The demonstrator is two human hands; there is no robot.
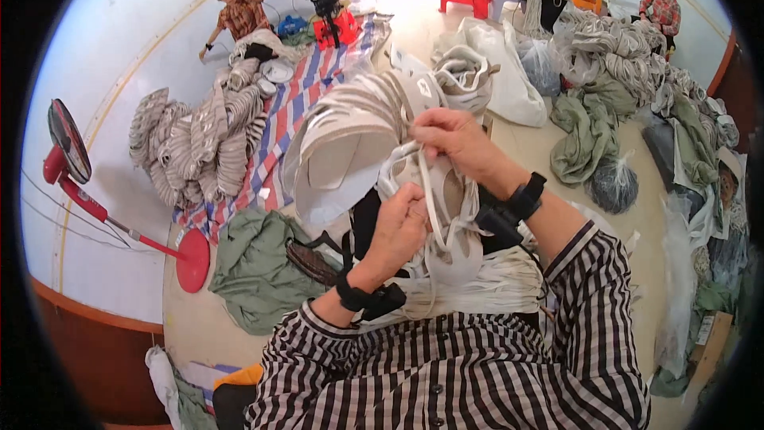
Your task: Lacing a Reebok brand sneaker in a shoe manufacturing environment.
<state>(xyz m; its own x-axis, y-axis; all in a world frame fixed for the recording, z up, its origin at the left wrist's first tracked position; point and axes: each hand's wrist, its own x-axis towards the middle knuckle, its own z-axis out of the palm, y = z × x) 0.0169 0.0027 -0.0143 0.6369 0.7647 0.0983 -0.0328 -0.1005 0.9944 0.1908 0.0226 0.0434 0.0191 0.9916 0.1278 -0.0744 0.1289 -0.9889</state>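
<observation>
Pale floor [521, 149] behind, right hand [460, 143] pinches lace [433, 209] near left hand [394, 227]

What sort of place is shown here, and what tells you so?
Probably a small shoe workshop: bundled pale shoe uppers lie heaped on a striped sheet, another upper with a lace is in hand, and white lace-like strands lie near it.

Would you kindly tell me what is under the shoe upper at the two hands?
Whitish laces show past its near edge; whatever lies directly beneath the shoe upper is covered and cannot be seen.
</observation>
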